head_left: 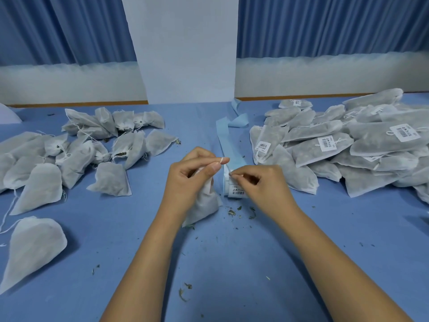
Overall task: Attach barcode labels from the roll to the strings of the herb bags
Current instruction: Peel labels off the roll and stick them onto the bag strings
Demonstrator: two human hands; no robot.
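Midway through one bag, at the step of readying its string. Gripping a herb bag (204, 201) by the neck in the left hand (188, 177), near the middle of the table (232, 263), bag body drooping to the cloth below the palm. Pinching the string (222, 160) between left thumb and forefinger, with one turn looped over the forefinger tip. Pinching with the right hand (264, 182) as well, fingertips closed tight just right of the left ones, apparently on the string's free end; too small to tell whether on string alone or on a label edge too. Just beneath both sets of fingertips, the label roll (234, 190), with one printed barcode label (237, 193) facing the near side and a spent blue backing strip (228, 140) trailing off toward the far side. To the left, a heap of unlabelled bags (92, 147); to the right, a stack of labelled bags (336, 145); judging by those, well into the job with plenty left. Scattered near the wrists, herb crumbs (241, 211). Next, most likely: keep the string taut between the two pinches, peel the exposed label off the roll, fold it sticky side in around the string. Calls for a fine pinch and steady tension; with slack string or a skewed fold, likely a crooked or loose tag.
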